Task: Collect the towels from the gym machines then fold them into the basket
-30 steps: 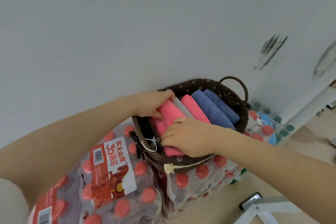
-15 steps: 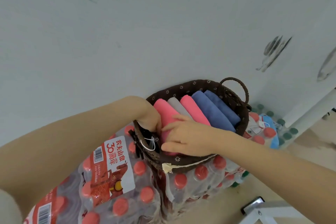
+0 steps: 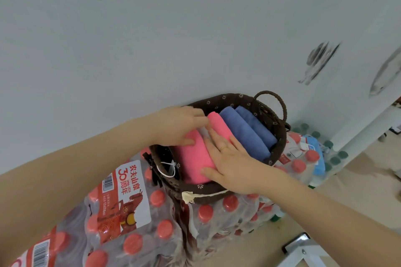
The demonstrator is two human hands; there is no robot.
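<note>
Brown woven basket (image 3: 278, 149) holds soft folded towels: our left hand (image 3: 175, 125) and right hand (image 3: 230, 160) press flat, straight fingers on the near pink towel (image 3: 193, 158). Further right lie another pink roll (image 3: 219, 124) and two blue towels (image 3: 243, 130).

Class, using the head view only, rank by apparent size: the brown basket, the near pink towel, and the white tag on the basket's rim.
1. Brown basket
2. Near pink towel, partly covered by both hands
3. White tag
</note>
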